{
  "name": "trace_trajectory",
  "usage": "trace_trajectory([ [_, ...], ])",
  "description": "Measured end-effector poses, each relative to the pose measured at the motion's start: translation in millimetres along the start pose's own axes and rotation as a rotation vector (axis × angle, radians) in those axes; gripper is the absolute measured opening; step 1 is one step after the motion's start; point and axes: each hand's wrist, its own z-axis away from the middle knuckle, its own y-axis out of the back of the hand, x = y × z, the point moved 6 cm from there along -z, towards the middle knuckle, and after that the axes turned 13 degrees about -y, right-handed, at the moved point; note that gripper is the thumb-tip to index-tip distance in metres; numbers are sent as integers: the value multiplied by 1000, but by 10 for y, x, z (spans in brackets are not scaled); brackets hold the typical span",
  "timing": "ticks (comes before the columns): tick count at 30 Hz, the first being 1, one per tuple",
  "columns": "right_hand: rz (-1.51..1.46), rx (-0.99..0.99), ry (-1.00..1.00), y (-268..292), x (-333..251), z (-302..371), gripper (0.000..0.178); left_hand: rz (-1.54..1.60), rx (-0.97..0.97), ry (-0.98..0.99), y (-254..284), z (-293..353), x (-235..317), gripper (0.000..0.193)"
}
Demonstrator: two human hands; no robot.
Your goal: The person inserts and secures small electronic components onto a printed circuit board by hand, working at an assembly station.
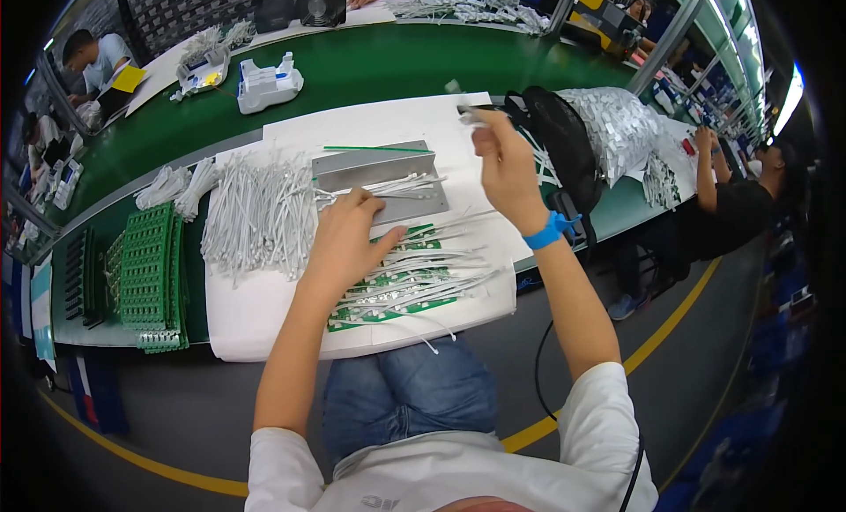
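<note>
My left hand (346, 234) rests at the near left side of a grey metal fixture (352, 166). Its fingertips touch a bundle of white cables (405, 188) lying in the fixture, and its thumb is spread out over the boards. Raised above the right part of the white sheet, my right hand (507, 164) pinches a small thing at its fingertips, too blurred to name. Green circuit boards (401, 311) with white cables attached lie on the near part of the sheet. A thick heap of white cables (256, 212) spreads to the left of the fixture.
Stacked green circuit board panels (150, 270) stand at the left. A white plastic device (267, 83) sits on the green bench beyond the sheet (352, 115). To the right are a black bag (564, 137) and a large bag of white parts (612, 129). Other people work nearby.
</note>
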Motion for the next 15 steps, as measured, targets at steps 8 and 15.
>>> trace_trajectory([
  [8,-387,-472,-725,-118,65,700,26,489,42,-89,54,-368,236,39],
  [15,-292,-458,-729,-286,-8,930,25,1028,-89,19,-286,-344,-14,19],
])
